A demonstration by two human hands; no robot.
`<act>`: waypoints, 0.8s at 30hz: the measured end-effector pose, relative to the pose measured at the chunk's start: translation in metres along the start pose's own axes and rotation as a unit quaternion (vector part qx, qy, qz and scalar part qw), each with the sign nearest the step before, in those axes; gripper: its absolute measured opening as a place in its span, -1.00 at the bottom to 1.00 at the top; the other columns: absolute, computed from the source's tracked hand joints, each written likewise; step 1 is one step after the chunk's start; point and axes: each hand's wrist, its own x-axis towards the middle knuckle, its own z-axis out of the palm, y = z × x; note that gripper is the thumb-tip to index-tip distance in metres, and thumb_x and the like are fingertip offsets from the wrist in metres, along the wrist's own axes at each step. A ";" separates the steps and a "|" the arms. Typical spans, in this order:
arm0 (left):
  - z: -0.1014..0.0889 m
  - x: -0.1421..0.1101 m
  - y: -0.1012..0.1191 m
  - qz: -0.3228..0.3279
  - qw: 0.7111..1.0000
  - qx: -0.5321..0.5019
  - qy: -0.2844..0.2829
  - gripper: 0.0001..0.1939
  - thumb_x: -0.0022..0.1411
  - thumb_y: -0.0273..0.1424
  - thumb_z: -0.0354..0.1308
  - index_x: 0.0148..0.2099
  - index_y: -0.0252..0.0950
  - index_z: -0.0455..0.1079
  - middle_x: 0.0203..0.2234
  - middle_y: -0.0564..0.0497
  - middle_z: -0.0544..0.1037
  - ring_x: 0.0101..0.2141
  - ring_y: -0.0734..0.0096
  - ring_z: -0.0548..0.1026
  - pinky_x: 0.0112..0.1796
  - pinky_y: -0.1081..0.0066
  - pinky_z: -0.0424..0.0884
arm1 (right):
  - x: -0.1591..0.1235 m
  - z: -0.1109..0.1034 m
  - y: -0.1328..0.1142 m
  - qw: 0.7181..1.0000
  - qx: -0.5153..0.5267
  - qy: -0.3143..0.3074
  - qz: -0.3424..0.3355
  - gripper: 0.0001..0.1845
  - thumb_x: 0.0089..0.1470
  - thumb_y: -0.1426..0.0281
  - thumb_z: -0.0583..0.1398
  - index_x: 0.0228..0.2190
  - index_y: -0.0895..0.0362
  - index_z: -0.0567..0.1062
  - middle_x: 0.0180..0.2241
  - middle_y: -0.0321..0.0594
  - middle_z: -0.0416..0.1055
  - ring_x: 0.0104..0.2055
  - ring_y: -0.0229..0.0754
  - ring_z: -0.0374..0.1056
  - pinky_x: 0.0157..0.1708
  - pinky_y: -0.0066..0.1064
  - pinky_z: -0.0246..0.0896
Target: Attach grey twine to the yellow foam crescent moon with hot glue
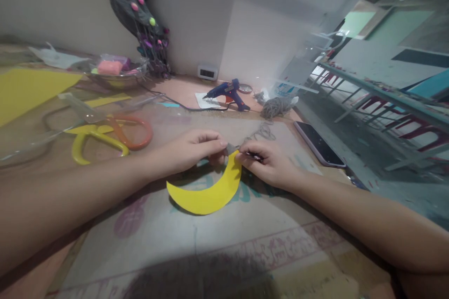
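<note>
A yellow paper crescent (206, 196) hangs curved just above the cardboard, its upper tip between my two hands. That tip looks grey, covered with what appears to be yarn. My left hand (201, 149) is closed, thumb and fingers pinching the grey tip from the left. My right hand (268, 161) is closed too, its fingertips pinched at the crescent's upper right edge where the grey yarn (263, 131) arrives. Loose loops of this yarn lead back to a grey yarn bundle (278, 106). My fingers hide part of the tip and the strand.
Scissors (100, 133) with orange and yellow handles lie left, near yellow sheet (31, 88). A blue glue gun (229, 94) stands behind, with its cord trailing left. A phone (319, 144) lies at the right edge. A grey decorated crescent (131, 2) leans against the wall.
</note>
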 end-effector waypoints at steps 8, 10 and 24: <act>0.001 -0.001 0.005 -0.009 1.000 -0.001 0.003 -0.65 0.28 -0.23 -0.04 -0.44 -0.31 0.40 -0.51 0.05 0.47 -0.44 0.46 0.40 -0.35 0.46 0.31 | 0.000 0.000 -0.001 1.000 0.001 0.001 -0.011 -0.82 0.15 0.39 0.12 -0.46 0.16 0.44 -0.56 -0.33 0.37 -0.53 -0.37 0.21 -0.52 -0.56 0.09; 0.000 -0.001 0.005 -0.008 1.000 0.006 0.006 -0.65 0.27 -0.23 -0.04 -0.44 -0.31 0.40 -0.51 0.04 0.47 -0.43 0.44 0.41 -0.34 0.45 0.32 | 0.000 0.000 0.000 1.000 0.001 0.000 -0.010 -0.82 0.15 0.40 0.12 -0.46 0.16 0.44 -0.55 -0.32 0.38 -0.52 -0.36 0.23 -0.50 -0.56 0.10; 0.000 0.001 -0.001 -0.028 0.999 0.040 -0.007 -0.74 0.22 -0.19 0.05 -0.32 -0.29 0.38 -0.48 0.06 0.49 -0.47 0.45 0.40 -0.48 0.47 0.24 | 0.000 0.001 0.000 1.000 -0.003 0.004 -0.027 -0.88 0.09 0.49 0.13 -0.46 0.16 0.44 -0.56 -0.34 0.37 -0.54 -0.38 0.21 -0.52 -0.58 0.08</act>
